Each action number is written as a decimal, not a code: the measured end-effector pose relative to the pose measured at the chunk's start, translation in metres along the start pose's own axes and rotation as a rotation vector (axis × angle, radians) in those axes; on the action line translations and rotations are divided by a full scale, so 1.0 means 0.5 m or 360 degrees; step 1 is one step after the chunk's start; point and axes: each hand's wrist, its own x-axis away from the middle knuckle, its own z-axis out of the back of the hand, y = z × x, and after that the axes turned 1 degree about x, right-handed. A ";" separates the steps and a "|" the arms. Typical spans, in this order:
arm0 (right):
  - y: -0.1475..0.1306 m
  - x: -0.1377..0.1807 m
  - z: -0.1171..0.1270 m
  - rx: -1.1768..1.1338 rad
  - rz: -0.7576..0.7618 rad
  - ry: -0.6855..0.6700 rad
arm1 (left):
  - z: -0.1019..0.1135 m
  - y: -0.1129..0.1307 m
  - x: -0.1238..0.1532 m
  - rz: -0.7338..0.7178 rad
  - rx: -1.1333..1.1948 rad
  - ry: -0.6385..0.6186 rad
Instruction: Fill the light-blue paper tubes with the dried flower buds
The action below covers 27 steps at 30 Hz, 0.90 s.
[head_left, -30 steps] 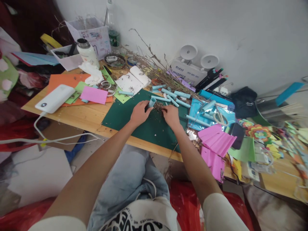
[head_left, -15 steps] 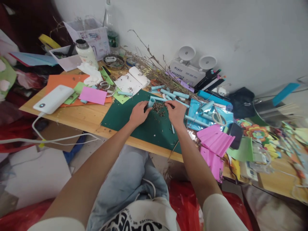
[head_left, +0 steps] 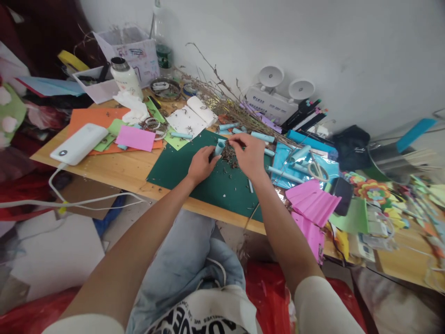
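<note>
My left hand [head_left: 200, 163] rests on the dark green mat [head_left: 181, 164] with its fingers closed round a small light-blue paper tube [head_left: 219, 147] held upright. My right hand [head_left: 247, 155] hovers just right of the tube, fingers pinched together over a little pile of dried plant bits [head_left: 229, 155]; what the fingertips hold is too small to make out. More light-blue paper tubes [head_left: 262, 137] lie behind the hands. Dried twigs [head_left: 222, 95] stretch across the back of the table.
A white power bank [head_left: 79, 143] with its cable lies at the left on the wooden table [head_left: 118, 169], next to orange, green and pink paper [head_left: 135, 138]. A bottle [head_left: 127, 78] and boxes stand at the back. Scissors [head_left: 317, 170], folded pink paper [head_left: 313, 202] and paper flowers crowd the right.
My right hand has lifted from the mat's right part and moved up and left, closing in on the tube. The left hand has stayed put with the tube.
</note>
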 end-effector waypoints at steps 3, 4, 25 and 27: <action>-0.003 -0.010 -0.015 0.0007 0.0080 -0.0138 | 0.000 -0.001 0.000 0.0000 -0.0007 0.0001; 0.000 -0.012 -0.020 0.0005 0.0071 -0.0162 | 0.000 -0.001 0.000 0.0002 -0.0010 -0.0002; 0.009 -0.005 -0.019 0.0050 0.0018 -0.0269 | -0.002 -0.002 -0.001 -0.0016 0.0006 0.0007; 0.005 -0.008 -0.013 0.0175 0.0099 -0.0343 | -0.002 -0.001 -0.001 -0.0021 0.0000 0.0008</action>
